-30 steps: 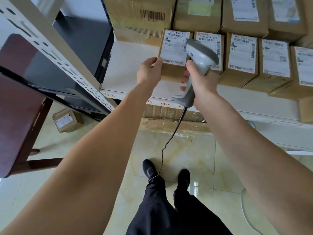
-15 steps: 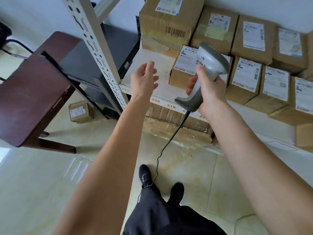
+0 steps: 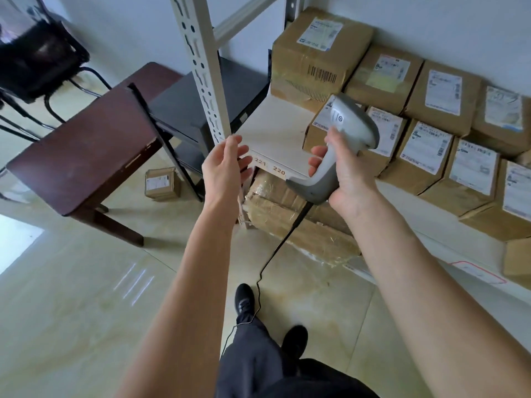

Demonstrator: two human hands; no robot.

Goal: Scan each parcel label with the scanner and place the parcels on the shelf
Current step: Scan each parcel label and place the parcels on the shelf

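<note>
My right hand (image 3: 346,179) grips the handle of a grey corded scanner (image 3: 352,124), held in front of the white shelf (image 3: 273,133). Several brown parcels with white labels stand in rows on that shelf; the nearest one (image 3: 316,130) sits just behind the scanner head. My left hand (image 3: 225,168) hovers empty with relaxed fingers near the shelf's front left corner, touching nothing. One small labelled parcel (image 3: 161,183) lies on the floor under the table, left of the shelf post.
A dark wooden table (image 3: 80,156) stands at the left, with a black chair (image 3: 40,58) behind it. The perforated shelf post (image 3: 205,70) rises beside my left hand. A large wrapped carton (image 3: 287,222) lies under the shelf. The scanner cable (image 3: 273,254) hangs to the tiled floor.
My left hand let go of the parcel on the shelf and drew back toward the shelf corner. The view swung left and down; the scanner stays in my right hand.
</note>
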